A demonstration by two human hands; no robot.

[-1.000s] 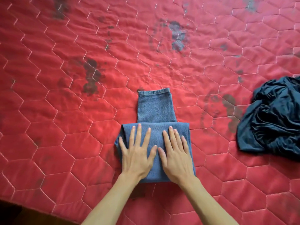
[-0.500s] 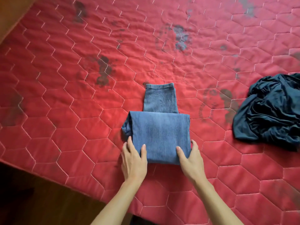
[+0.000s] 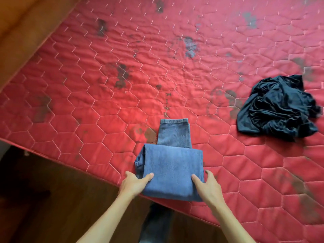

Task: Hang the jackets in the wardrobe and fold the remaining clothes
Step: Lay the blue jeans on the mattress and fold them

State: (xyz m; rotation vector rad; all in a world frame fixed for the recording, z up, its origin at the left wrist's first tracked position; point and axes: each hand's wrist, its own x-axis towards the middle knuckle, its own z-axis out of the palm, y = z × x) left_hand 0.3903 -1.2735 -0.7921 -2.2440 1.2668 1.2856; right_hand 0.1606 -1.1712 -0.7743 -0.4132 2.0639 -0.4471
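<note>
While a dark cloth [image 3: 278, 109] is lying aside, the left hand [image 3: 134, 184] and right hand [image 3: 209, 187] are both gripping the jeans [image 3: 172, 171].

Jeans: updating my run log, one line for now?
left hand grips jeans | right hand grips jeans | dark garment crumpled

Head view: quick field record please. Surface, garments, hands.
surface: red quilted mattress
jeans: folded jeans at the mattress's near edge, one leg end sticking out on the far side
other garment: dark garment, crumpled, unfolded, apart to the right
left hand: grips the near left corner, thumb on top
right hand: grips the near right corner, thumb on top
</note>
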